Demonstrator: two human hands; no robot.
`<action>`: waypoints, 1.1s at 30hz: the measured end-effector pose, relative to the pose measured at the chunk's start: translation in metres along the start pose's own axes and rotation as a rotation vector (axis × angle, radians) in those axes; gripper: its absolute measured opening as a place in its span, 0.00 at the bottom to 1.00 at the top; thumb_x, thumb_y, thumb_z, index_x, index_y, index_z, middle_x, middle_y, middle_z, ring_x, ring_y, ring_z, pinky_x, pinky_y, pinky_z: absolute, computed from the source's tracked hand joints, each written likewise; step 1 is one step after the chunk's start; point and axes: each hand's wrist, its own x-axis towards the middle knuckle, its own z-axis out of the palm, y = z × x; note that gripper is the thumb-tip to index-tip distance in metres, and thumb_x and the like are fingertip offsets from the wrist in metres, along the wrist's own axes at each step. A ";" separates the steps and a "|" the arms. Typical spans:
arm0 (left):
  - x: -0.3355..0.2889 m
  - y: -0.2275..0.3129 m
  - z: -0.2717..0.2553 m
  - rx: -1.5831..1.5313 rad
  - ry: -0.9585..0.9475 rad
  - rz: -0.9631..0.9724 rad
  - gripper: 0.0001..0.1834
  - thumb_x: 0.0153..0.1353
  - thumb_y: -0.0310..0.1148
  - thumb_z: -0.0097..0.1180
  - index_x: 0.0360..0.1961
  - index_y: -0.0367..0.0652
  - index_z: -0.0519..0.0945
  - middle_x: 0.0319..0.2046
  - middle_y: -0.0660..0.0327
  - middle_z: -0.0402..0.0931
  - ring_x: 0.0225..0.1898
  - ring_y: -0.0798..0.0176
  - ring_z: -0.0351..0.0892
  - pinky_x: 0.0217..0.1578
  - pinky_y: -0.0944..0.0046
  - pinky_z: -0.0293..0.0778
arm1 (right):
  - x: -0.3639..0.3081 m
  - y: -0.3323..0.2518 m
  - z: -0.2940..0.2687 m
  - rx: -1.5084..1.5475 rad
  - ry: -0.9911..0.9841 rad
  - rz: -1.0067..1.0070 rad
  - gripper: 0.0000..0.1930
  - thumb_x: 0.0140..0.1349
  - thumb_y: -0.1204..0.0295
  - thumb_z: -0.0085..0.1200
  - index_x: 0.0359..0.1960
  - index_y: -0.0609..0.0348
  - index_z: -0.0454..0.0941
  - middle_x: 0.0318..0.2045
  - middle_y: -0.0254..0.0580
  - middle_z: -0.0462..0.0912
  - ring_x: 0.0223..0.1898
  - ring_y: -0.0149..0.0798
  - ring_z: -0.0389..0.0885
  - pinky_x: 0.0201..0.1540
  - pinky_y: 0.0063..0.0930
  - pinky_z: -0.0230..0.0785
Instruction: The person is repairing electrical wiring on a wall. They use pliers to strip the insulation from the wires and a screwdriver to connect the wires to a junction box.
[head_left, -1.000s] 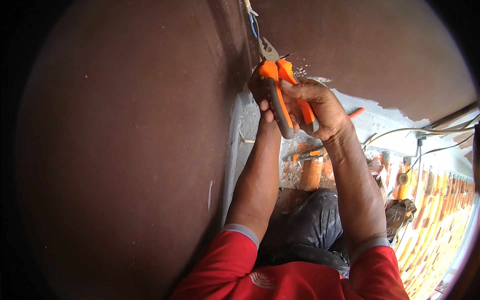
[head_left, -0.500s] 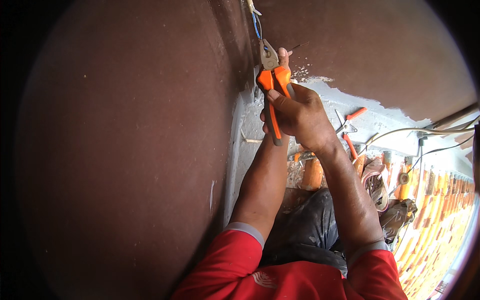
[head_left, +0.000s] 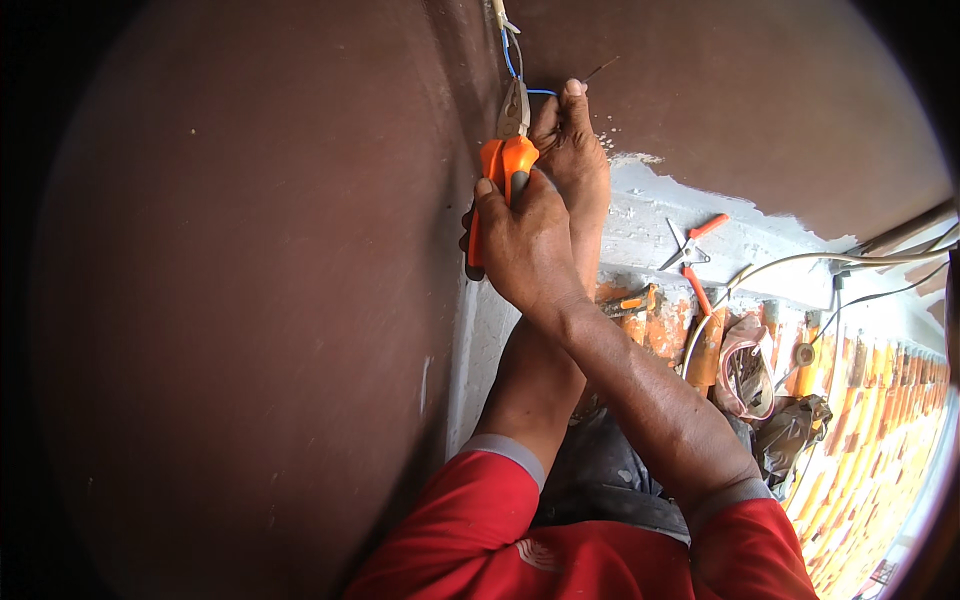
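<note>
My right hand (head_left: 530,230) is closed around the orange and dark grey handles of a pair of combination pliers (head_left: 512,112). The jaws point up and meet thin wires hanging from a pale cable (head_left: 500,14). Whether they grip one is too small to tell. My left hand (head_left: 578,145) reaches past behind the right forearm, its thumb and fingers pinching a blue wire (head_left: 541,92). That wire runs sideways from the plier tips into the pinch, and a thin dark end sticks out beyond the thumb. The left palm is partly hidden behind my right hand.
A brown wall (head_left: 280,300) stands close on the left, meeting another at the corner. Red-handled snips (head_left: 690,250) lie opened on the grey ledge (head_left: 640,215). Cables (head_left: 790,258), a pinkish bag (head_left: 745,370), a black plastic bag (head_left: 795,435) and orange roof tiles (head_left: 880,430) are at right.
The pliers have shifted left and tilted the other way, with my right hand. My left hand now shows more to the right, and the blue wire stretches sideways to it.
</note>
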 end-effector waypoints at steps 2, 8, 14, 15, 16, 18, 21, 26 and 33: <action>0.003 -0.002 -0.007 -0.017 0.000 0.043 0.19 0.75 0.44 0.68 0.38 0.36 0.91 0.26 0.72 0.79 0.32 0.76 0.69 0.37 0.71 0.64 | 0.000 0.004 0.003 0.022 -0.017 -0.013 0.14 0.81 0.67 0.52 0.48 0.70 0.73 0.30 0.43 0.84 0.27 0.35 0.85 0.30 0.33 0.78; -0.007 -0.026 0.024 -0.139 0.011 0.043 0.17 0.76 0.43 0.67 0.39 0.37 0.92 0.26 0.74 0.77 0.29 0.78 0.64 0.34 0.71 0.62 | 0.037 0.043 0.002 -0.146 0.135 -0.077 0.20 0.78 0.68 0.51 0.59 0.77 0.68 0.34 0.62 0.86 0.37 0.56 0.91 0.44 0.47 0.82; -0.002 -0.029 0.000 -0.105 -0.011 0.097 0.15 0.78 0.41 0.65 0.48 0.39 0.91 0.24 0.76 0.71 0.28 0.81 0.61 0.30 0.73 0.59 | 0.013 0.021 0.003 0.244 -0.070 0.076 0.18 0.80 0.67 0.53 0.62 0.69 0.70 0.36 0.47 0.85 0.32 0.38 0.88 0.24 0.29 0.79; -0.004 -0.029 -0.002 -0.072 -0.025 0.078 0.15 0.78 0.41 0.64 0.50 0.39 0.91 0.23 0.76 0.70 0.27 0.81 0.62 0.29 0.74 0.58 | 0.011 0.019 -0.003 0.274 -0.085 0.077 0.18 0.80 0.67 0.53 0.61 0.69 0.70 0.38 0.47 0.85 0.34 0.39 0.89 0.24 0.29 0.81; -0.007 -0.030 -0.007 -0.037 -0.039 0.058 0.16 0.79 0.41 0.63 0.52 0.39 0.90 0.23 0.76 0.69 0.27 0.82 0.62 0.28 0.75 0.58 | 0.009 0.019 -0.008 0.305 -0.101 0.079 0.18 0.80 0.66 0.54 0.61 0.69 0.71 0.39 0.48 0.85 0.36 0.39 0.89 0.24 0.29 0.83; -0.011 -0.030 -0.004 -0.019 -0.066 0.025 0.16 0.80 0.41 0.62 0.54 0.40 0.89 0.24 0.77 0.68 0.27 0.82 0.62 0.27 0.76 0.58 | 0.010 0.018 -0.017 0.332 -0.112 0.059 0.18 0.80 0.66 0.54 0.60 0.69 0.71 0.42 0.49 0.84 0.39 0.41 0.90 0.26 0.31 0.87; -0.013 -0.033 -0.002 -0.058 -0.090 0.033 0.16 0.80 0.41 0.60 0.56 0.41 0.89 0.24 0.77 0.68 0.27 0.83 0.63 0.27 0.77 0.59 | 0.016 0.025 -0.018 0.325 -0.120 0.035 0.20 0.80 0.65 0.55 0.61 0.69 0.71 0.45 0.51 0.83 0.43 0.42 0.90 0.31 0.34 0.91; -0.017 -0.031 -0.004 0.004 -0.084 0.074 0.15 0.81 0.39 0.59 0.57 0.41 0.88 0.26 0.76 0.73 0.28 0.81 0.67 0.29 0.76 0.64 | 0.019 0.033 -0.010 0.227 -0.116 -0.008 0.21 0.80 0.65 0.54 0.64 0.71 0.70 0.46 0.51 0.82 0.41 0.42 0.89 0.32 0.34 0.93; -0.013 -0.038 0.001 0.011 -0.055 0.146 0.13 0.80 0.34 0.59 0.57 0.40 0.89 0.28 0.75 0.77 0.31 0.81 0.71 0.32 0.75 0.69 | 0.027 0.034 0.001 0.223 -0.053 -0.048 0.22 0.80 0.65 0.55 0.63 0.73 0.70 0.46 0.49 0.81 0.38 0.39 0.88 0.32 0.35 0.93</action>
